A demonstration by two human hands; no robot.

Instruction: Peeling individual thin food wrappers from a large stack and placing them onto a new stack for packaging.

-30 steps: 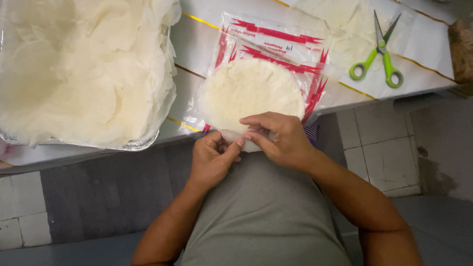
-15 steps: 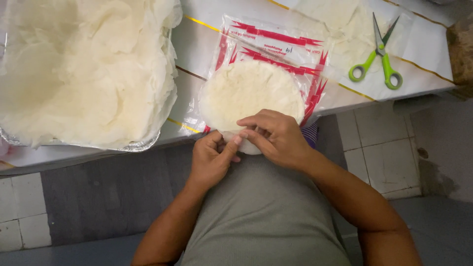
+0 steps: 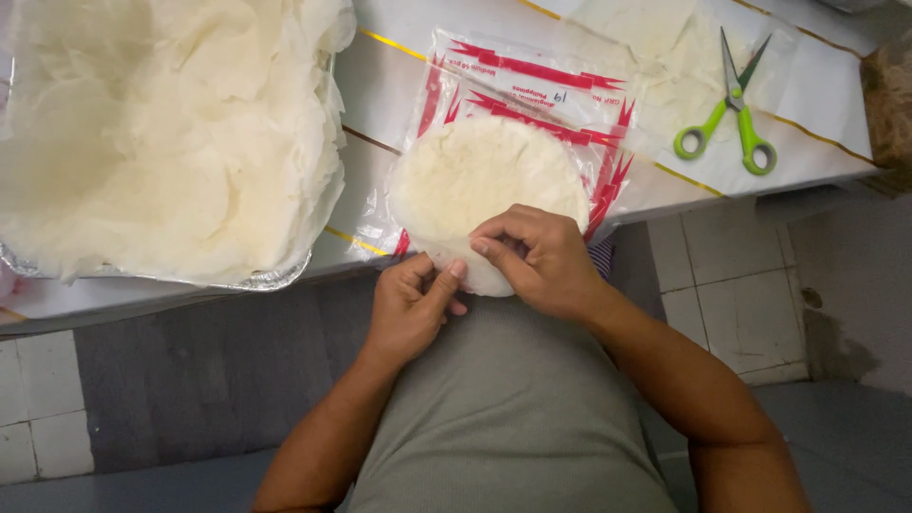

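Wrappers mostly bagged at 12 o'clock; left hand and right hand pinch the stack's exposed edge, pouch unsealed.

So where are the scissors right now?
The green-handled scissors lie at the head view's upper right, on the table, right of the red-printed bag.

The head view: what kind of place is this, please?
Probably a small food-packing workplace, maybe at home. A foil tray holds a heap of thin pale wrappers, both hands work a round stack at a printed clear bag, and green scissors lie nearby.
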